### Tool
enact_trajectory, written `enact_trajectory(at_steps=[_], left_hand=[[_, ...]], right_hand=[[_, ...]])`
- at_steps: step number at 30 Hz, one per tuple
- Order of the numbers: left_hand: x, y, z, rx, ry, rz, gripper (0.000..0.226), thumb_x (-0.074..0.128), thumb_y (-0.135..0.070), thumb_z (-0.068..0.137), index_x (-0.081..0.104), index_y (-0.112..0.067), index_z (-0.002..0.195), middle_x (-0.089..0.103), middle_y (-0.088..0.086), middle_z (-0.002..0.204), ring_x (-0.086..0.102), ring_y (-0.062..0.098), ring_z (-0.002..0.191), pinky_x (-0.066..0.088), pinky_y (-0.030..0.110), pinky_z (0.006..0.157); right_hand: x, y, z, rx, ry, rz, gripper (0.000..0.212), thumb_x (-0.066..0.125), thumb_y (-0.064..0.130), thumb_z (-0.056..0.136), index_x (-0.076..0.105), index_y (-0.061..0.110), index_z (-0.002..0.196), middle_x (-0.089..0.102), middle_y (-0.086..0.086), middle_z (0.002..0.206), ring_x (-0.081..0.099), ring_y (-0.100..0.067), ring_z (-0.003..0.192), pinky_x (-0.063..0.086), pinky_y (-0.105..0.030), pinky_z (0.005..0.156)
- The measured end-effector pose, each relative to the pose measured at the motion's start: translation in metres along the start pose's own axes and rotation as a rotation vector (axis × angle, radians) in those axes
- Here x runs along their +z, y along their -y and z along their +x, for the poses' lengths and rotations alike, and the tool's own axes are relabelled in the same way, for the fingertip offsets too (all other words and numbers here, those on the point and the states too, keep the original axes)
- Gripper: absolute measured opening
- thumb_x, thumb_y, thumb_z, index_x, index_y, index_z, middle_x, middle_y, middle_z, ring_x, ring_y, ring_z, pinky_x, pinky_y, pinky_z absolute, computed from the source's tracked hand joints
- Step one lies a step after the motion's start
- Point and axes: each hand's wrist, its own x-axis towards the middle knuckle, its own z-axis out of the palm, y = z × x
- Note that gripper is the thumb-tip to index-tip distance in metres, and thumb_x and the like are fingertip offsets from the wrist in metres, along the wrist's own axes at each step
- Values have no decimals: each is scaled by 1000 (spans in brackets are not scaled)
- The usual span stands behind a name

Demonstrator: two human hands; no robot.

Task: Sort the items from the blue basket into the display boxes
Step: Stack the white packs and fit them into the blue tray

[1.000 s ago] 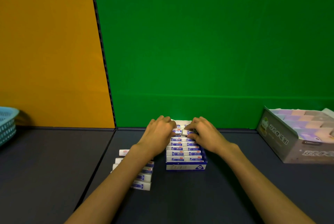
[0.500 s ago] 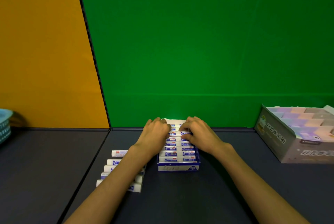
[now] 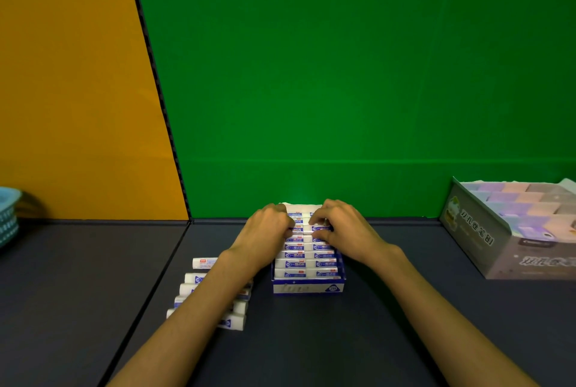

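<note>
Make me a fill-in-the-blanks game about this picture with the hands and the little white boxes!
1. Both hands, the left hand and the right hand, rest on the packs in the ____ and white display box.
2. The wall behind the display box is ____.
3. The loose packs lie under the ____ forearm.
4. The blue basket sits at the far ____ edge.

Missing words: blue; green; left; left

A display box (image 3: 308,287) packed with erasers in two columns sits mid-desk (image 3: 311,340), close to the back wall. Both hands rest on its far rows, left hand (image 3: 265,235) beside right hand (image 3: 341,230). Loose erasers (image 3: 202,262) lie in a row left of the box, partly under the left forearm. A second display box (image 3: 486,240) stands far right; the basket (image 3: 7,218) sits at the far left edge.
</note>
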Motion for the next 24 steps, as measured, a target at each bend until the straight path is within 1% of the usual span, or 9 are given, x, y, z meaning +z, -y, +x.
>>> enact_trajectory(at_steps=[3, 6, 11, 15, 17, 19, 21, 22, 24], left_hand=[[-5, 3, -5, -24, -43, -94, 28, 64, -33, 95, 69, -16, 117, 61, 2, 115, 56, 22, 108, 49, 37, 87], [-16, 10, -15, -54, -104, -132, 38, 59, -43, 96, 63, -22, 128, 61, -3, 121, 54, 19, 112, 47, 36, 89], [-31, 48, -43, -126, -75, -175, 29, 59, -43, 95, 66, -29, 121, 65, -9, 116, 56, 13, 109, 49, 37, 91], [-38, 84, -70, -207, 33, -250, 20, 65, -37, 93, 70, -32, 112, 69, -10, 112, 60, 8, 105, 52, 36, 91], [-40, 99, -83, -230, 99, -326, 18, 68, -33, 92, 72, -31, 109, 70, -13, 107, 61, 2, 99, 53, 33, 90], [-41, 108, -93, -239, 153, -385, 20, 74, -32, 88, 73, -28, 108, 70, -16, 102, 62, -3, 94, 54, 26, 87], [-41, 115, -100, -239, 197, -412, 26, 79, -34, 83, 73, -27, 108, 70, -18, 99, 62, -6, 90, 50, 12, 79], [-41, 117, -102, -238, 217, -420, 29, 80, -35, 82, 74, -27, 108, 69, -19, 99, 62, -7, 89, 48, 8, 75], [-38, 123, -103, -233, 239, -420, 31, 81, -34, 81, 74, -27, 110, 70, -19, 100, 62, -6, 88, 45, 5, 71]], right_hand=[[0, 5, 0, -12, -16, -6, 30, 73, 31, 89, 68, 21, 117, 61, 5, 108, 50, -12, 100, 42, -31, 88], [2, 17, 3, -36, -30, 15, 28, 68, 34, 93, 68, 22, 117, 61, 6, 109, 49, -10, 102, 42, -33, 93], [8, 47, 11, -124, -63, 63, 20, 66, 33, 94, 70, 24, 112, 62, 7, 105, 47, -8, 97, 40, -32, 89], [17, 75, 20, -209, -47, 79, 13, 70, 30, 91, 73, 25, 102, 67, 8, 97, 53, -13, 93, 44, -34, 85], [21, 87, 23, -239, -15, 91, 11, 72, 30, 89, 74, 26, 99, 68, 9, 93, 56, -12, 90, 45, -34, 83], [25, 99, 24, -242, 58, 121, 12, 74, 31, 88, 74, 25, 99, 70, 11, 92, 59, -8, 88, 46, -29, 82], [29, 108, 24, -228, 151, 152, 18, 75, 34, 87, 74, 24, 101, 71, 11, 93, 61, -3, 85, 48, -24, 79], [30, 112, 24, -215, 194, 149, 23, 76, 37, 86, 74, 24, 104, 72, 11, 94, 62, -2, 85, 49, -23, 77], [34, 118, 24, -200, 246, 99, 31, 75, 43, 86, 73, 22, 109, 72, 9, 96, 62, -5, 86, 47, -24, 76]])
